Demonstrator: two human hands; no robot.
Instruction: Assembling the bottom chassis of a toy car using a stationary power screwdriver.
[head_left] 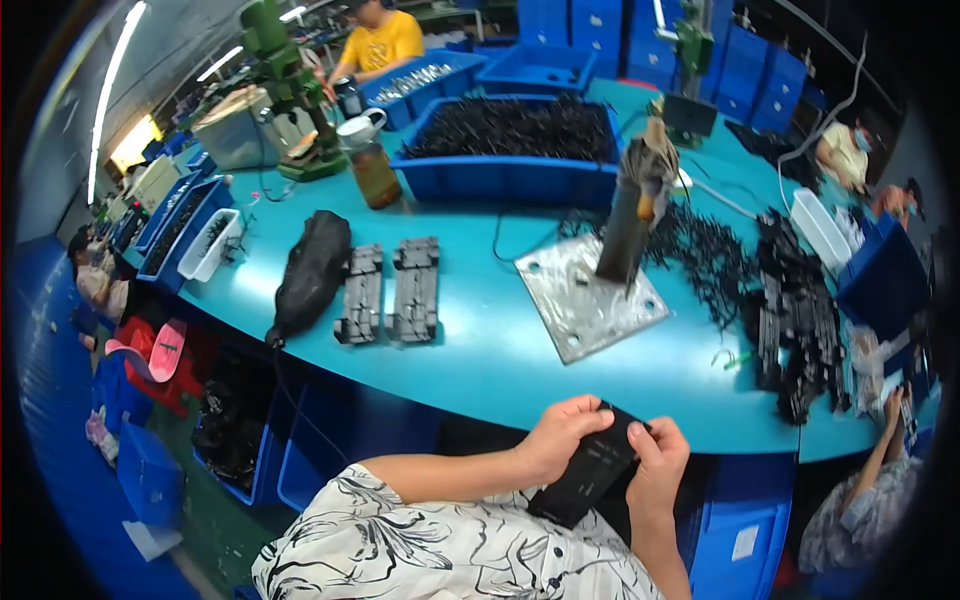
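Note:
In front of my shirt, below the table edge, I hold a flat black rectangular plastic part (pixel 588 468) tilted between both hands. My left hand (pixel 560 436) pinches its upper left side, thumb on the face. My right hand (pixel 657 462) grips the upper right corner, thumb also on the face; the fingers behind are hidden. Ahead of my hands lies a square metal plate (pixel 570 325), with a dark upright tool post (pixel 626 225) standing over it. Two long moulded black parts (pixel 361 295) lie side by side to the left, beside a dark wrapped bundle (pixel 315 270).
A blue bin (pixel 510 182) heaped with small black pieces stands behind the plate. Loose black pieces (pixel 700 260) and stacked black parts (pixel 795 320) cover the right side. A jar (pixel 376 180) and a green press (pixel 290 90) stand back left. Co-workers sit around; one sleeve (pixel 860 510) is near right.

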